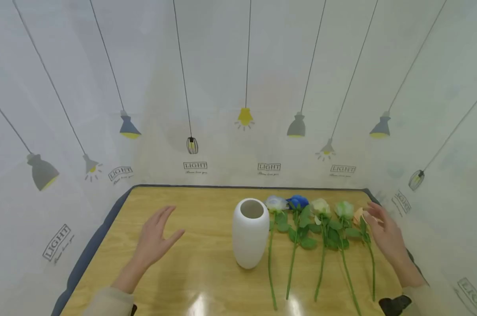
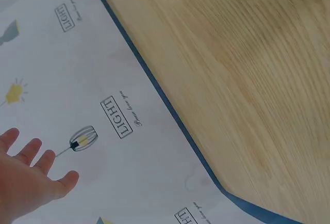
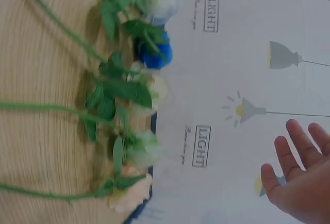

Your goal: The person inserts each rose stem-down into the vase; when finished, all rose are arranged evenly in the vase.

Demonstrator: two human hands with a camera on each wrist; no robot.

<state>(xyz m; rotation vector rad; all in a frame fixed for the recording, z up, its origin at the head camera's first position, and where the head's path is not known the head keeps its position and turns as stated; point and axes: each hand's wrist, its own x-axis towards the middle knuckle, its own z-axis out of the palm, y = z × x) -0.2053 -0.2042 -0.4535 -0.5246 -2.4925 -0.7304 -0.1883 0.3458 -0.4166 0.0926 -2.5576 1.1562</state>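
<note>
A white vase (image 1: 249,241) stands upright near the middle of the wooden table. To its right several long-stemmed artificial roses lie side by side, blooms toward the back: a pale bluish-white rose (image 1: 276,203), a blue rose (image 1: 298,202), a cream rose (image 1: 320,208), a greenish-white rose (image 1: 344,210) and a peach rose (image 3: 130,192). My left hand (image 1: 155,237), empty with fingers extended, hovers over the table's left part. My right hand (image 1: 385,232) is held above the right side, fingers loosely spread, and partly covers the peach bloom in the head view.
The wooden table (image 1: 199,210) has a dark blue edge (image 1: 92,245) at its left and back. Behind and on both sides hang pale wall sheets (image 1: 218,79) printed with lamps and the word LIGHT.
</note>
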